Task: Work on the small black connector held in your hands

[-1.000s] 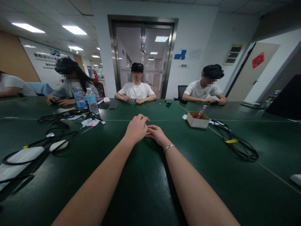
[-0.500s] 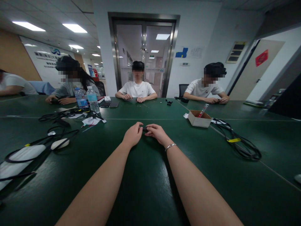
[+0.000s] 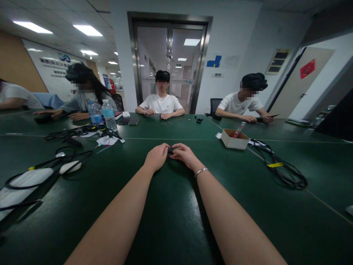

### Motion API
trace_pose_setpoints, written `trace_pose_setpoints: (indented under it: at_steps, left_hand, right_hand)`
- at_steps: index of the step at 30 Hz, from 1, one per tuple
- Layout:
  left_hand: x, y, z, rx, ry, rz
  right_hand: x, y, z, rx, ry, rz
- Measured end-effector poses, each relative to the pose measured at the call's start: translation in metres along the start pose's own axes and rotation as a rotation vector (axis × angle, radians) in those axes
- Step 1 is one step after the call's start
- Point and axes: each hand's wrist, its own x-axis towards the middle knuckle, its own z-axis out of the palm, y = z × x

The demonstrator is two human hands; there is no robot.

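Both my arms reach forward over the dark green table [image 3: 171, 221]. Between my fingertips is a small black object [image 3: 170, 150], too small and too covered to name. My left hand [image 3: 157, 157] has its fingers closed on the object's left side. From the right, my right hand [image 3: 184, 155] grips the same piece between thumb and fingers. A silver bracelet [image 3: 201, 171] circles my right wrist. Parts of the object are hidden behind the fingers.
An open cardboard box [image 3: 234, 141] stands to the right, beside a coiled black cable [image 3: 286, 173]. Water bottles [image 3: 109, 116], papers [image 3: 107, 141], more cables and a white mouse [image 3: 70, 168] lie left. Several people sit across the table, including a person [image 3: 161, 103] opposite.
My hands stay nearly in place around the black object, with slight finger movement. Across the table, the person at right has moved their hands apart; the person at left has reached further left.
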Motion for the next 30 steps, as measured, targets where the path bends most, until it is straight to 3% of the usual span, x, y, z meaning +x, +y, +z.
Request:
trace_pose_setpoints:
  at_steps: [13,30]
  left_hand:
    - [-0.001,0.012,-0.004,0.201,0.008,0.128]
    - [0.001,0.013,-0.005,0.252,0.08,0.199]
  right_hand:
    - [0.005,0.005,-0.002,0.065,0.033,0.013]
    - [0.005,0.003,-0.003,0.108,0.051,0.026]
